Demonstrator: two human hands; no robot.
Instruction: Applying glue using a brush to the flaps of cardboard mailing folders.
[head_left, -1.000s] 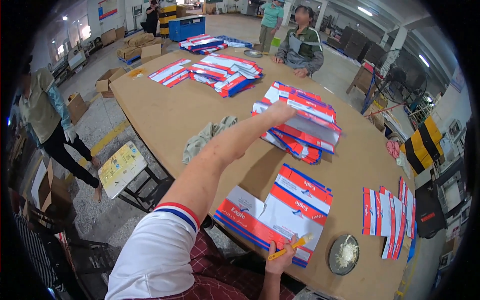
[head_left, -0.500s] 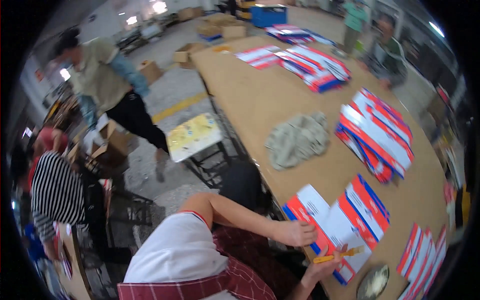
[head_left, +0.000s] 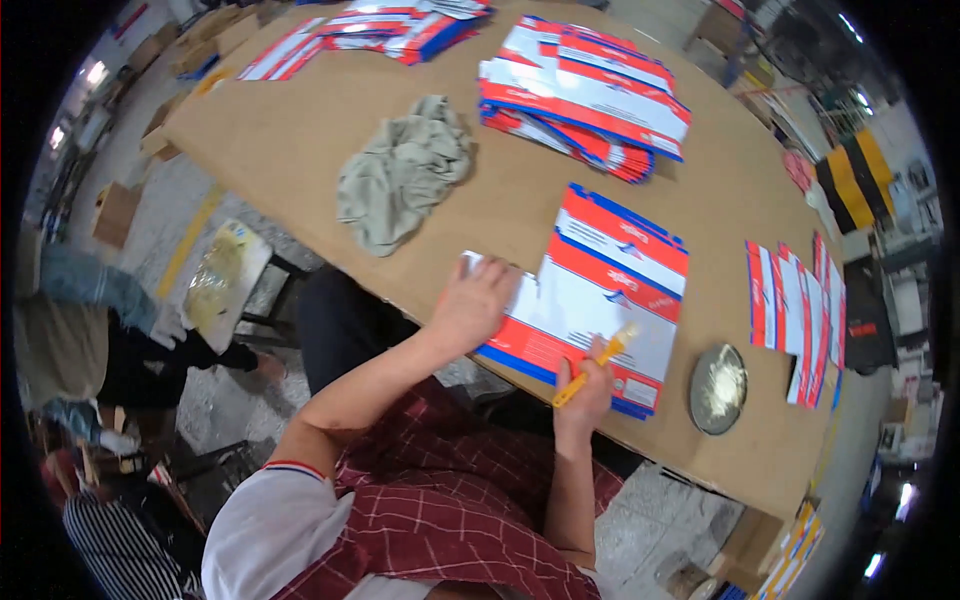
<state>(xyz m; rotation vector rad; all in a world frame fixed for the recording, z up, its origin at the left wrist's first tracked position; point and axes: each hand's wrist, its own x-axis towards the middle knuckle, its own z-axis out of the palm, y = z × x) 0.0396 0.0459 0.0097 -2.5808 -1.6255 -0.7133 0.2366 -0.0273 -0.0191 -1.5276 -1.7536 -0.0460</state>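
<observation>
A red, white and blue printed cardboard sheet [head_left: 615,262] lies flat near the table's front edge. My left hand [head_left: 474,306] rests on its left part, fingers stretched out, palm down, hiding some of the print. Held in my right hand [head_left: 588,388] is a small brush with a yellow handle [head_left: 570,391]. Its pale bristles [head_left: 625,333] are over the sheet's lower right area; whether they touch it I cannot tell. To the right of the sheet stands a dark oval bowl [head_left: 707,412] with a whitish paste in it.
Beyond the sheet is a crumpled grey-green cloth [head_left: 400,180]. Stacks of similar printed sheets [head_left: 600,85] lie farther back, with more fanned out [head_left: 800,310] at the right. A stool [head_left: 228,280] and a person in blue sleeves [head_left: 75,320] are at the left.
The view has swung toward the right of the table. My left hand has opened from curled fingers and lies flatter on the sheet. The brush's tip now points farther up the sheet.
</observation>
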